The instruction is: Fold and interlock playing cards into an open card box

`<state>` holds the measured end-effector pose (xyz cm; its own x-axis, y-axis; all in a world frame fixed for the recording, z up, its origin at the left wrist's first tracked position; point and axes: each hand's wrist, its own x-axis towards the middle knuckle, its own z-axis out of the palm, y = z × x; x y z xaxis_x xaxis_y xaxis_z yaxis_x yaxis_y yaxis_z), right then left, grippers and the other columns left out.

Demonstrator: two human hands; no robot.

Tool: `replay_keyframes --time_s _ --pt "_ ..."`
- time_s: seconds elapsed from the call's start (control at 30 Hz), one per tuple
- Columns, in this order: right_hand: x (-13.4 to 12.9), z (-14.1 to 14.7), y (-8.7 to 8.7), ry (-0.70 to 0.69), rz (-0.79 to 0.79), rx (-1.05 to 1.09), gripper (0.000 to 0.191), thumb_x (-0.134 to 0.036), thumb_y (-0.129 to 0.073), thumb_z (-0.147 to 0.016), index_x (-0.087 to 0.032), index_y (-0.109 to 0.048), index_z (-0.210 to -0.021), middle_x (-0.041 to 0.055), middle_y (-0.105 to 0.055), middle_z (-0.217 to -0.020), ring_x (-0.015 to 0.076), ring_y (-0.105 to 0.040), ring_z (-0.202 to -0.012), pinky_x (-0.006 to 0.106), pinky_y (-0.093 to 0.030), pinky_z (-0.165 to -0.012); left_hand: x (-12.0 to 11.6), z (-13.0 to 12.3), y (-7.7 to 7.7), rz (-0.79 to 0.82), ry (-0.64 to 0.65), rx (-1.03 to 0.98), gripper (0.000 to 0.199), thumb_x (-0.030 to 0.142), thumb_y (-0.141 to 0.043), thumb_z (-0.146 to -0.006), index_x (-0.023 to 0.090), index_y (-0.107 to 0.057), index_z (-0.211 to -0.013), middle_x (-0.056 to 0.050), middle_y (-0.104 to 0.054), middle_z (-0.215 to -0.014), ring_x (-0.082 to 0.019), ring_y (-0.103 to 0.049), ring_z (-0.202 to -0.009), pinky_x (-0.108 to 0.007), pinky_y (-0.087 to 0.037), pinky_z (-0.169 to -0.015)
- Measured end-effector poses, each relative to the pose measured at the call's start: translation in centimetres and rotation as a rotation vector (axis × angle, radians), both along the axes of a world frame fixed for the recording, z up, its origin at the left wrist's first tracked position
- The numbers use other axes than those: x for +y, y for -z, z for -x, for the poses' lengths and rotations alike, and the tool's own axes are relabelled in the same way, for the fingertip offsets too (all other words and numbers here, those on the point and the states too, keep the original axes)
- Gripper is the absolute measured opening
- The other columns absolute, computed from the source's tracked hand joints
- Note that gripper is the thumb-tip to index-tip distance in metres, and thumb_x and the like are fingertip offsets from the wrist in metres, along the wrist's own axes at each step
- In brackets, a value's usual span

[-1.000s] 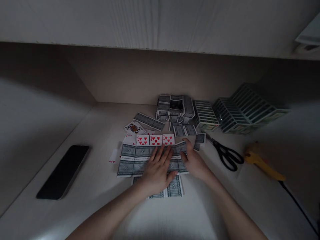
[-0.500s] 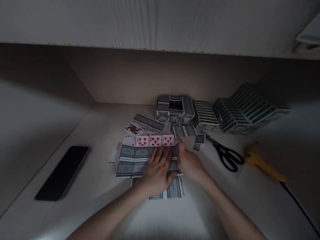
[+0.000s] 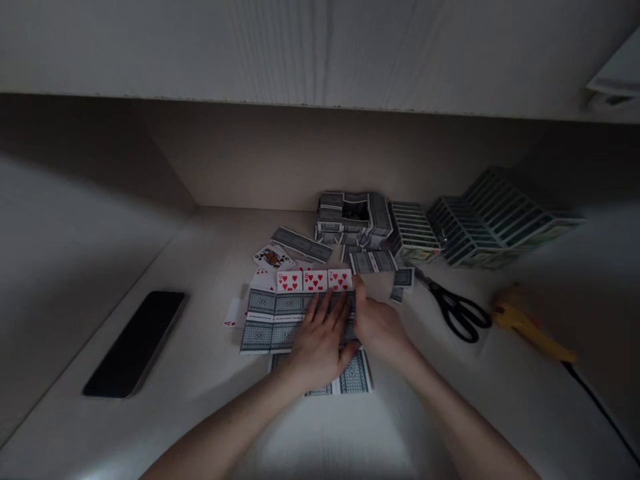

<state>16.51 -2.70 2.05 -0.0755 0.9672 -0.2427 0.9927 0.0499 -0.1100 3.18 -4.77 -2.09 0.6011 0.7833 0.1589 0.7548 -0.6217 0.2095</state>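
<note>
A sheet of joined cards, patterned backs up, lies on the pale surface. My left hand rests flat on its right part, fingers spread. At the sheet's right edge is my right hand, index finger extended beside the seven of hearts and the other fingers curled; whether they grip the edge is hidden. The nine, eight and seven of hearts stand face out in a row along the sheet's far edge. More patterned cards show under the near side, partly covered by my left hand.
A phone lies at the left. Black scissors and a yellow glue gun with a cord lie at the right. Behind are a card-built box, striped stepped structures and loose cards. A shelf board hangs above.
The view has shifted slightly, so the phone and cards appear a little further right. Both hands keep nearly the same place on the sheet. A small strip beside my right hand is no longer covered.
</note>
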Motion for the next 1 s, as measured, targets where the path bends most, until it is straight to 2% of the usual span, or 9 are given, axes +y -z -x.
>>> replay_keyframes --time_s 0.23,0.37,0.43,0.53,0.63,0.7,0.8,0.9,1.0 --pt "-0.1 1.0 0.1 0.054 0.010 -0.038 0.059 -0.014 -0.038 -0.079 -0.012 -0.012 -0.132 0.0126 -0.066 -0.084 0.0229 -0.065 -0.076 0.028 -0.042 -0.056 0.0 0.1 -0.1 -0.015 0.011 0.012 0.067 0.051 -0.036 -0.081 0.015 -0.021 -0.135 -0.007 -0.020 -0.143 -0.026 -0.009 -0.132 -0.046 -0.008 -0.107" --pt "0.4 -0.1 -0.5 0.088 -0.011 -0.002 0.049 -0.030 -0.031 -0.086 -0.013 -0.020 -0.131 0.0139 -0.066 -0.087 0.0239 -0.064 -0.077 0.029 -0.043 -0.057 -0.1 0.2 -0.2 -0.006 0.004 -0.002 0.065 0.053 -0.033 -0.082 0.016 -0.025 -0.134 -0.007 -0.022 -0.142 -0.025 -0.010 -0.132 -0.045 -0.009 -0.107" --pt "1.5 -0.9 -1.3 0.087 -0.075 -0.014 0.046 -0.039 -0.029 -0.087 -0.016 -0.031 -0.127 0.0146 -0.064 -0.094 0.0247 -0.062 -0.082 0.031 -0.043 -0.062 -0.1 0.2 -0.2 -0.003 0.002 -0.012 0.063 0.053 -0.029 -0.083 0.016 -0.025 -0.134 -0.007 -0.023 -0.142 -0.025 -0.010 -0.132 -0.044 -0.010 -0.107" --pt "4.4 -1.5 -2.8 0.032 -0.245 -0.001 0.039 -0.038 -0.029 -0.087 -0.016 -0.050 -0.111 0.0146 -0.061 -0.101 0.0234 -0.057 -0.096 0.031 -0.041 -0.075 -0.1 0.3 -0.2 -0.011 0.006 -0.018 0.062 0.052 -0.027 -0.084 0.017 -0.024 -0.134 -0.007 -0.022 -0.142 -0.026 -0.010 -0.132 -0.045 -0.010 -0.106" --pt "8.0 -0.7 -3.7 -0.086 -0.235 0.093 0.033 -0.033 -0.032 -0.087 -0.018 -0.058 -0.102 0.0105 -0.064 -0.097 0.0190 -0.058 -0.093 0.027 -0.041 -0.078 -0.1 0.2 -0.3 -0.017 0.006 -0.014 0.061 0.052 -0.026 -0.084 0.017 -0.024 -0.134 -0.007 -0.022 -0.142 -0.026 -0.010 -0.132 -0.046 -0.010 -0.106" --pt "10.0 0.4 -3.7 -0.177 -0.190 0.094 0.032 -0.030 -0.035 -0.086 -0.016 -0.060 -0.098 0.0106 -0.064 -0.098 0.0190 -0.058 -0.094 0.027 -0.041 -0.079 -0.1 0.2 -0.4 -0.016 0.005 -0.010 0.061 0.052 -0.027 -0.084 0.017 -0.025 -0.134 -0.007 -0.021 -0.143 -0.026 -0.010 -0.132 -0.045 -0.010 -0.106" --pt "11.9 2.5 -2.8 -0.228 -0.113 0.023 0.032 -0.031 -0.041 -0.084 -0.011 -0.061 -0.099 0.0151 -0.064 -0.098 0.0233 -0.058 -0.095 0.033 -0.043 -0.079 0.0 0.3 -0.5 -0.001 0.010 -0.008 0.062 0.053 -0.029 -0.083 0.017 -0.026 -0.133 -0.007 -0.021 -0.143 -0.025 -0.010 -0.132 -0.045 -0.011 -0.106" --pt "12.6 4.0 -1.7 -0.261 -0.075 0.022 0.029 -0.028 -0.051 -0.078 -0.008 -0.063 -0.096 0.0172 -0.064 -0.096 0.0263 -0.059 -0.093 0.035 -0.044 -0.077 0.0 0.3 -0.5 0.014 0.012 -0.015 0.062 0.053 -0.030 -0.083 0.018 -0.026 -0.133 -0.007 -0.022 -0.142 -0.025 -0.010 -0.132 -0.045 -0.011 -0.106" --pt "12.7 4.8 -1.2 -0.260 -0.053 0.025 0.028 -0.024 -0.053 -0.078 -0.004 -0.062 -0.095 0.0189 -0.063 -0.097 0.0285 -0.058 -0.094 0.038 -0.044 -0.076 0.0 0.3 -0.4 0.024 0.006 -0.023 0.062 0.053 -0.031 -0.083 0.018 -0.026 -0.133 -0.007 -0.022 -0.142 -0.024 -0.010 -0.132 -0.045 -0.011 -0.107"
